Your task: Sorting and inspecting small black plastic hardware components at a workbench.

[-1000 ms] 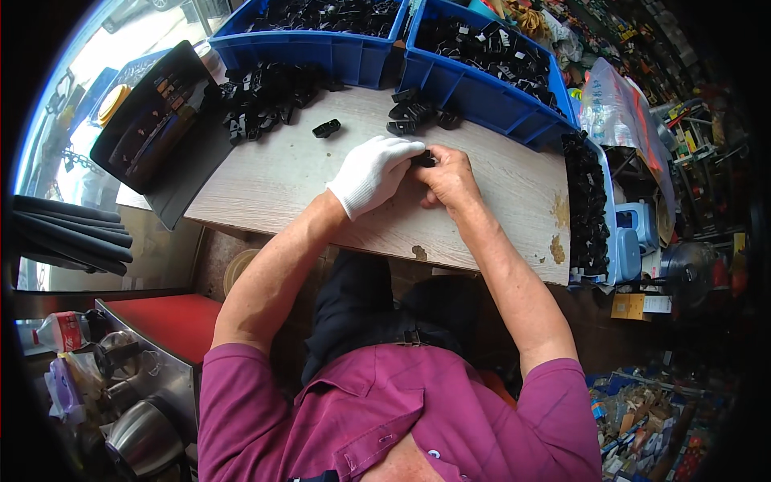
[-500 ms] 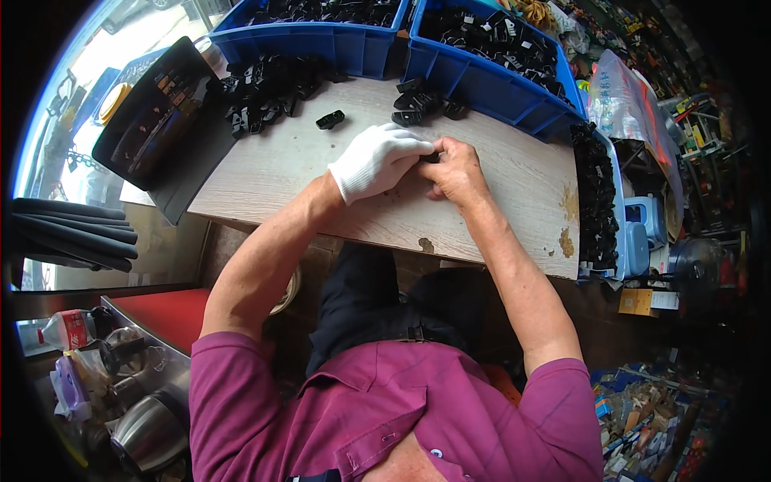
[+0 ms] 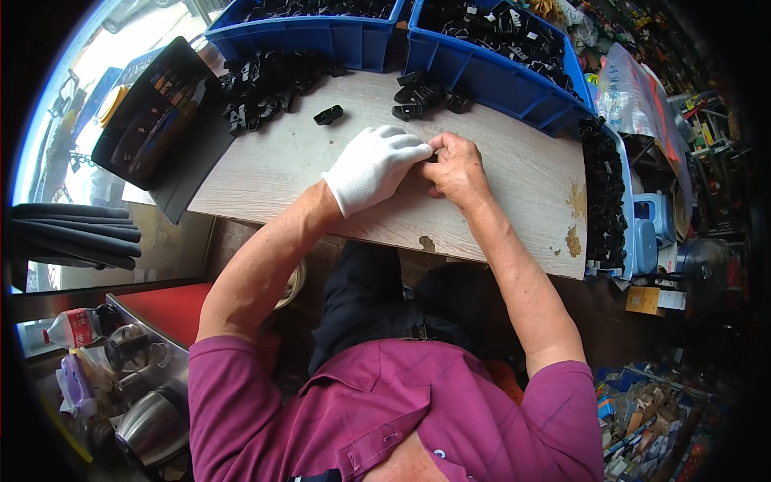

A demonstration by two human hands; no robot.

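Observation:
My left hand (image 3: 376, 169), in a white knitted glove, and my bare right hand (image 3: 458, 170) meet over the middle of the wooden tabletop (image 3: 514, 185). Both are closed, fingertips together, on a small black plastic part (image 3: 432, 157). Fingers cover most of that part, so its full shape is hidden. Beyond the gloved hand lies a single black plastic piece (image 3: 328, 115). A cluster of similar black pieces (image 3: 418, 98) rests farther back, in front of the right blue bin.
Two blue bins (image 3: 309, 46) full of black parts line the far edge. A heap of black pieces (image 3: 269, 84) lies at the far left, beside a dark screen in a folding cover (image 3: 152, 116). A long pale-blue tray (image 3: 624, 201) of black parts flanks the table's right side.
Both hands stay together at the same spot, with only slight shifts of the fingers around the black part. The whole view has shifted a little.

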